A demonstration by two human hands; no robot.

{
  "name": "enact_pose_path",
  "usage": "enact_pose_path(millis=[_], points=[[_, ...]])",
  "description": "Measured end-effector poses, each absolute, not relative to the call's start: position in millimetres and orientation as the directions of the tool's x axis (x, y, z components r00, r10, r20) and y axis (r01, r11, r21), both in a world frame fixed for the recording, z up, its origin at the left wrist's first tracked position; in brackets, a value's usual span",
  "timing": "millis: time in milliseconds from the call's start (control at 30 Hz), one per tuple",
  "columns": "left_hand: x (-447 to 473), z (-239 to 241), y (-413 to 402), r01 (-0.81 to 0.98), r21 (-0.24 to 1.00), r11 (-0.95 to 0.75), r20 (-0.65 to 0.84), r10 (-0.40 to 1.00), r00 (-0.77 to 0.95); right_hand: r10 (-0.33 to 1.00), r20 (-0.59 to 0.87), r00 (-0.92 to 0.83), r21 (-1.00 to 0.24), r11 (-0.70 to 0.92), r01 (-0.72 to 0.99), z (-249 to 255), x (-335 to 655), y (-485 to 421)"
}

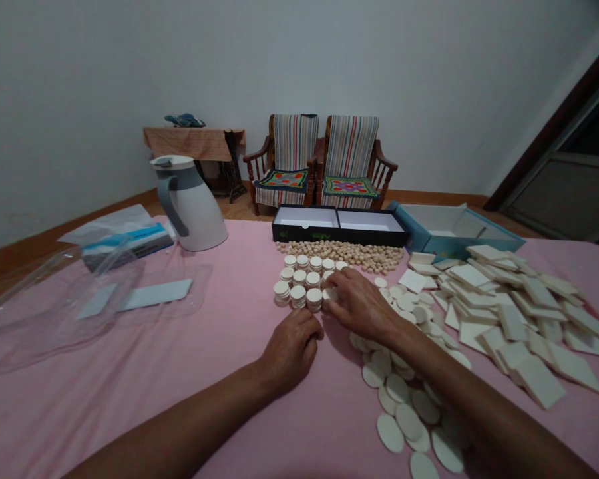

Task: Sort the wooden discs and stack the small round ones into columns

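Several short stacks of pale round discs [298, 295] stand in rows at the middle of the pink-covered table [219, 392]. My left hand [292, 346] rests just in front of the nearest row, fingers curled, its fingertips near the base of a front stack; whether anything is in them is hidden. My right hand [357, 303] has its fingers round the stack at the right end of the front row and partly covers it. Loose round discs [397, 392] lie scattered under and beside my right forearm.
Behind the stacks lie many small wooden beads [349, 254] and a black divided box [339, 229]. Square pale tiles [519, 306] are heaped at right near a blue box [459, 226]. On the left stand a white jug [194, 206], clear plastic trays [180, 309] and a tissue pack [127, 246].
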State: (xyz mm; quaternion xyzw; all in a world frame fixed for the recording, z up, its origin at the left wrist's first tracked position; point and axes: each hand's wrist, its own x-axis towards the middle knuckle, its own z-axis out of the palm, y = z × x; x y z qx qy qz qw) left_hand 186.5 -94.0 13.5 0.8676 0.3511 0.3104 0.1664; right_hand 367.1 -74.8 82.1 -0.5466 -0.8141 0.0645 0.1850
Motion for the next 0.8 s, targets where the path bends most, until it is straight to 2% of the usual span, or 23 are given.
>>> enact_pose_path(millis=[133,300,367,500,800], points=[[187,14,-94,0.507,0.512,-0.694,0.411,0.716,0.565,0.913,0.249,-0.323,-0.336,0.394,0.856,87,386,-84],[186,15,-94,0.515,0.519,-0.683,0.391,0.725,0.568,0.927,-0.041,-0.373,-0.287,0.346,0.893,87,415,-107],[187,15,-94,0.513,0.518,-0.684,0.392,0.723,0.569,0.909,-0.111,-0.402,-0.266,0.362,0.893,85,421,-116],[187,15,-95,0.525,0.517,-0.677,0.386,0.731,0.563,0.917,-0.130,-0.378,-0.209,0.347,0.914,81,423,-129],[187,16,-95,0.531,0.506,-0.680,0.390,0.729,0.562,0.929,-0.120,-0.350,-0.200,0.322,0.925,75,415,-130]])
